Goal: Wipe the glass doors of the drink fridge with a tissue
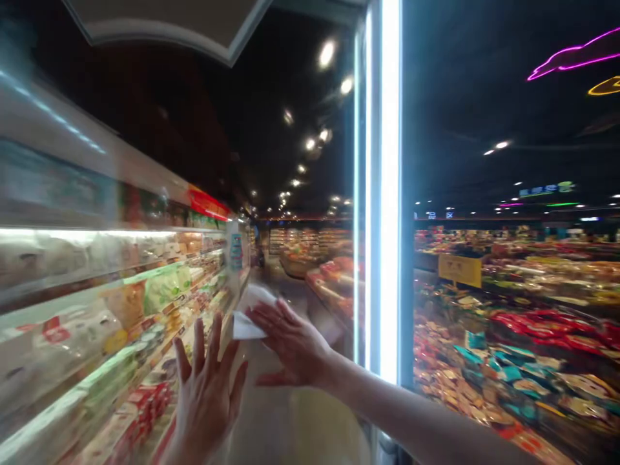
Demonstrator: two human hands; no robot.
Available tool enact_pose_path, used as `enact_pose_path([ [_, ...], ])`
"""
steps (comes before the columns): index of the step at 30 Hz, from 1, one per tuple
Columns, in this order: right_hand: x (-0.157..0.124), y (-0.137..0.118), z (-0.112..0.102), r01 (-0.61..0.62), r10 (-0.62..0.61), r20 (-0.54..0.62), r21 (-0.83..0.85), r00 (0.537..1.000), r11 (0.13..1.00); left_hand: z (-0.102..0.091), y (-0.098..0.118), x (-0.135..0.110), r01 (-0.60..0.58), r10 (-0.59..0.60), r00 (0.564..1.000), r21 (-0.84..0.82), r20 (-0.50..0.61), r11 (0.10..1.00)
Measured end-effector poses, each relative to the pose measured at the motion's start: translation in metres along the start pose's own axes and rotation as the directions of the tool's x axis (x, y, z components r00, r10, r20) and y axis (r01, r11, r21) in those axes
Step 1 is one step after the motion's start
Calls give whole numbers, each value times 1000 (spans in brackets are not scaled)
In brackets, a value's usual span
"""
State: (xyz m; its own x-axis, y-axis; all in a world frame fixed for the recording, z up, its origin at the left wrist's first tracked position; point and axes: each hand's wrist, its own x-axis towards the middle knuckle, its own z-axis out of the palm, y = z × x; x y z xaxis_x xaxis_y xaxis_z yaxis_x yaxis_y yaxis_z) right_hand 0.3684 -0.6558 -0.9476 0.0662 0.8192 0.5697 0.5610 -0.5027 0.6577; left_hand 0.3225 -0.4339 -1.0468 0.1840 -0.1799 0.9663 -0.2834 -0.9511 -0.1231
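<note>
Cloth (pixel 248 327), white and partly hidden, lies under the fingers of the right hand (pixel 298 349), near the middle of the view and a little above and to the right of the left hand's fingertips. The right hand is flat and wide, its fingers stretched out over the cloth and its thumb set well apart below them. Its forearm reaches in from the lower right, crossing in front of the lower end of a bright light strip (pixel 390 194). The left hand (pixel 208 394) is wide too, fingers fanned and pointing up, its back to the camera; it holds nothing and is just beside the right hand, apart from the cloth. Whether either palm presses on a surface, I cannot tell.

Left of the hands, shelves (pixel 19 300) run into the distance, loaded with packs, among them a green pack (pixel 167 284) and red boxes (pixel 145 413); blur hides their print. A red sign (pixel 208 203) hangs above the far end. Right of the strip, packets are heaped, with red packets (pixel 542 323) behind teal packets (pixel 513 374) and a yellow sign (pixel 460 270) standing beyond. Lamps (pixel 327 53) dot the dark ceiling, and a purple neon (pixel 557 55) glows at upper right.
</note>
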Motion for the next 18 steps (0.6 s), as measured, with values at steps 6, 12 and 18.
enact_pose_path([
  [6, -19, 26, -13, -360, 347, -215, -20, 913, 933, -7, 27, -47, 45, -55, 987, 68, 148, 997],
  [12, -58, -84, 52, -40, 39, 10, 226, 999, 973, -19, 26, -112, -23, -29, 935, 144, 353, 989],
  [18, -101, -183, 63, -10, -50, 146, 386, 988, 922, -47, 16, -220, -62, -4, 903, 140, 430, 988],
])
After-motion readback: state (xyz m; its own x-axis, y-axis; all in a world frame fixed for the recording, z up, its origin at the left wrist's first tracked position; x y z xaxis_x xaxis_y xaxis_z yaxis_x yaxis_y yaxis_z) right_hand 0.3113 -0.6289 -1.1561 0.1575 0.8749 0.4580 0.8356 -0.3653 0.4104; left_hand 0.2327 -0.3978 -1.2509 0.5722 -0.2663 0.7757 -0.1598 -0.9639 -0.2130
